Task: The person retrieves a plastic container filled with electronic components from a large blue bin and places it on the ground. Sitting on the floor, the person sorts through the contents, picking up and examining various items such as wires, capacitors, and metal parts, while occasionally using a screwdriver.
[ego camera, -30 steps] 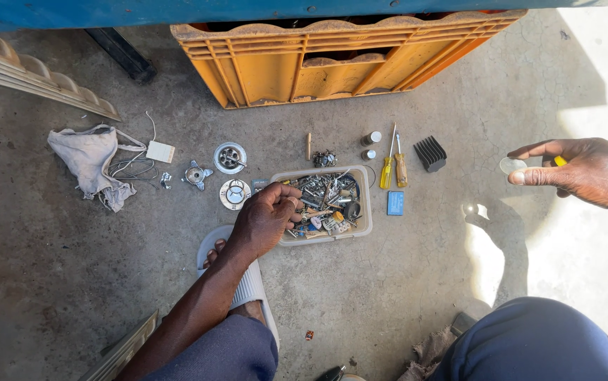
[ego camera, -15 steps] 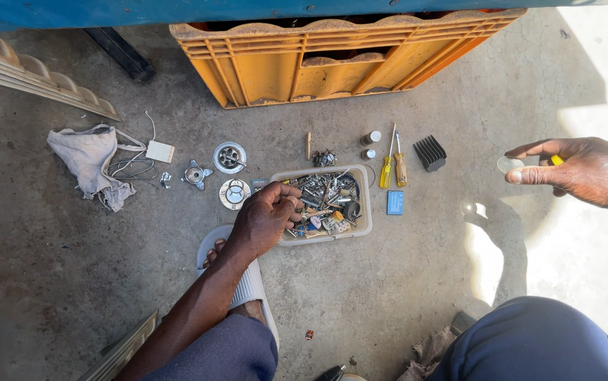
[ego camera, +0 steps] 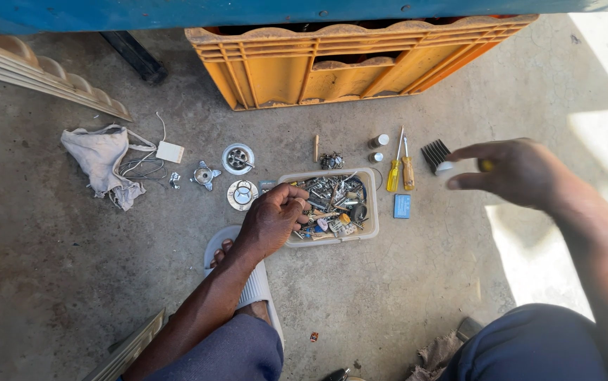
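Resting on the near left corner of a clear plastic tray (ego camera: pixel 371 204), the left hand (ego camera: pixel 272 220) is seen with its fingers curled loosely inward, the fingertips dipped among the mixed screws, bolts and small metal parts (ego camera: pixel 332 197) that fill the tray; whether anything is actually pinched between them cannot be told. The tray is set on the concrete floor (ego camera: pixel 424 282), just in front of an orange plastic crate (ego camera: pixel 346 63). The right hand (ego camera: pixel 519 173) is held in the air to the right of the tray, well apart from the left one, with thumb and forefinger brought together on a small white cap-like piece (ego camera: pixel 444 168); a speck of yellow (ego camera: pixel 486 166) is also visible between the fingers, though what it belongs to cannot be made out. Just beside this hand, a black ribbed part (ego camera: pixel 432 152) is laid on the floor. Between it and the tray, two yellow-handled screwdrivers (ego camera: pixel 399 173) are laid side by side, with a small blue box (ego camera: pixel 402 206) below them. To the left of the tray, round metal fittings (ego camera: pixel 238 159), a white plug with its cable (ego camera: pixel 168 152) and a crumpled grey rag (ego camera: pixel 103 159) are spread out. A foot in a white sandal (ego camera: pixel 254 282) is placed beneath the left forearm.
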